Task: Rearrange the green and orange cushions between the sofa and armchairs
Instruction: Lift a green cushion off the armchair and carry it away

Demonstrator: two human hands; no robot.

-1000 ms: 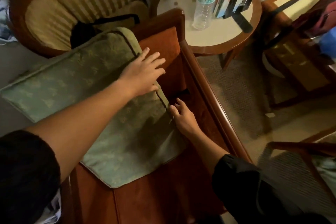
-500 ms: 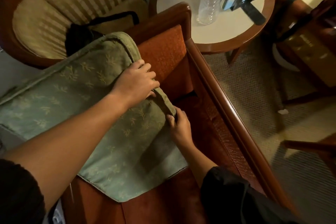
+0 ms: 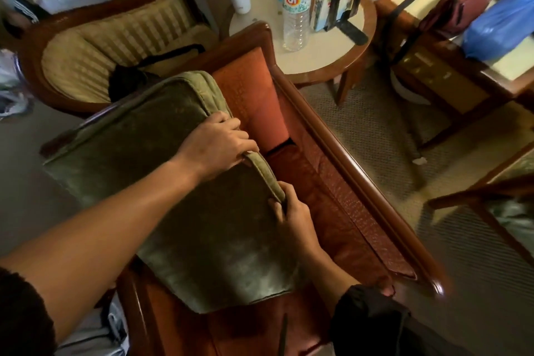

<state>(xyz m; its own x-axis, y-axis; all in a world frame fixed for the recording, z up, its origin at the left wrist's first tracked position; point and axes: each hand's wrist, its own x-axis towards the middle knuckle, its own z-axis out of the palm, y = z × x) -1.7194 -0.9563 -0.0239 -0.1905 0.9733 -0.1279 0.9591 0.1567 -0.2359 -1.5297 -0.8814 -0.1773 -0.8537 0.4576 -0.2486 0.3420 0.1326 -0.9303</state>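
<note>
A large green cushion lies tilted across an armchair with orange upholstery and a wooden frame. My left hand grips the cushion's right edge near its top corner, fingers curled over the piping. My right hand holds the same edge lower down, thumb on top. The orange back pad shows to the right of the cushion, and the orange seat shows below it.
A striped beige armchair with a black bag stands behind. A round side table carries a water bottle, a white flask and books. A desk with a red bag and a blue bag stands at the right.
My left hand went from lying flat on the cushion to gripping its edge. My right hand closed on the edge too, and the cushion's right side has lifted slightly.
</note>
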